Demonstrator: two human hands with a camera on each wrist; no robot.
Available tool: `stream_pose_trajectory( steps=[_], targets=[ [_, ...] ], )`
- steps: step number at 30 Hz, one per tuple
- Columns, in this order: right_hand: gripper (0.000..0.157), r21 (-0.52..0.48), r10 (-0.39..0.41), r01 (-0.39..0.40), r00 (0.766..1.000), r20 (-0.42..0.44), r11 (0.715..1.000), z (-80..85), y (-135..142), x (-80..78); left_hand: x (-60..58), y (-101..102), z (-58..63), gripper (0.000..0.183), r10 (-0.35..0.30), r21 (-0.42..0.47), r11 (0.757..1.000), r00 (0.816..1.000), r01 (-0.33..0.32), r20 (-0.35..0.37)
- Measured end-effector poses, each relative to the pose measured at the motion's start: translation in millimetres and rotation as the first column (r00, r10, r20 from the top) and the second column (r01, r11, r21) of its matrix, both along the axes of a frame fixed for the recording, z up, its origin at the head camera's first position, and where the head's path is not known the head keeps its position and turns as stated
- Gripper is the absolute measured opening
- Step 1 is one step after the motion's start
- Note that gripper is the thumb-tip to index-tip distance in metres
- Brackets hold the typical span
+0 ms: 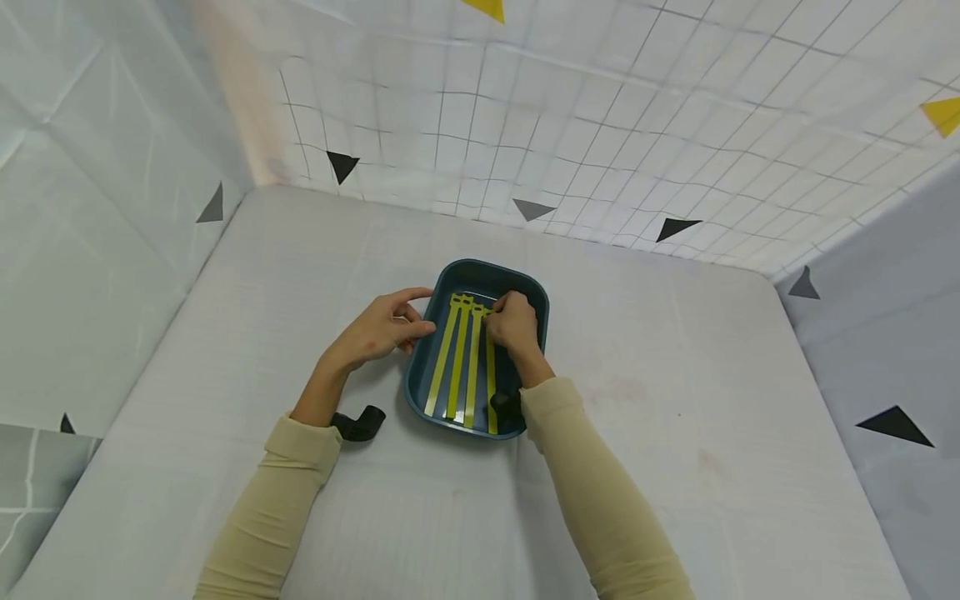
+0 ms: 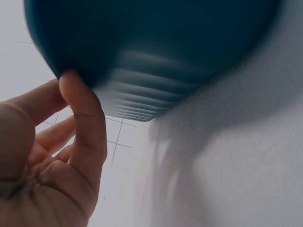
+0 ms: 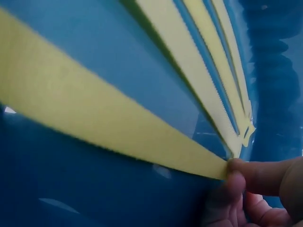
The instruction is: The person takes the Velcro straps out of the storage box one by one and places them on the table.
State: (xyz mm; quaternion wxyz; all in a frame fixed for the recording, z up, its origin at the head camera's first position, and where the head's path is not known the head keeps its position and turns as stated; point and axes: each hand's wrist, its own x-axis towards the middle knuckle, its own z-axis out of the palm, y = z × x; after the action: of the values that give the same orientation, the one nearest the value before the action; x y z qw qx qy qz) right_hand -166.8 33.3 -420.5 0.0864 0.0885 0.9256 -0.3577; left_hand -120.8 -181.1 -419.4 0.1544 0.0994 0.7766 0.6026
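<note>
A dark teal tray [image 1: 417, 398] holds several long yellow strips [image 1: 455, 362], notched at their far ends and fine-toothed along the edge, like saw blades. My right hand [image 1: 514, 323] reaches inside the tray. Thumb and fingertip pinch the far end of the rightmost yellow toothed strip [image 3: 109, 118], seen close up in the right wrist view. The remaining strips fan out to its left. At the tray's left rim is my left hand [image 1: 386, 327]. Its thumb and a finger hold that rim, while the other fingers curl below, as the left wrist view shows.
Under the tray lies a white-covered table [image 1: 675, 400]. Black wrist gear [image 1: 362, 424] sits by the left cuff, and similar gear by the right wrist hangs over the tray's near right corner. Pale sheets marked with dark triangles [image 1: 343, 166] enclose the back and sides.
</note>
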Motion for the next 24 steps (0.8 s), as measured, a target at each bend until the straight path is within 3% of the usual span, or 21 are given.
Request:
stream_pose_trajectory(
  steps=[7,17,24],
  targets=[
    [0.010,-0.023,0.011,-0.013,0.996,-0.084,1.000,2.5,-2,2.1,-1.1,0,-0.6,0.059,0.001,0.002,1.000,1.000,-0.001,0.002],
    [0.010,-0.059,0.076,-0.082,0.992,-0.100,0.995,16.5,-4,8.9,-0.9,0,1.0,0.059,-0.001,0.005,1.000,1.000,0.000,0.013],
    [0.010,-0.049,0.065,-0.072,0.988,-0.139,0.996,21.9,-2,9.4,-1.8,1,0.0,0.059,0.008,0.003,1.000,1.000,-0.008,0.027]
  ],
)
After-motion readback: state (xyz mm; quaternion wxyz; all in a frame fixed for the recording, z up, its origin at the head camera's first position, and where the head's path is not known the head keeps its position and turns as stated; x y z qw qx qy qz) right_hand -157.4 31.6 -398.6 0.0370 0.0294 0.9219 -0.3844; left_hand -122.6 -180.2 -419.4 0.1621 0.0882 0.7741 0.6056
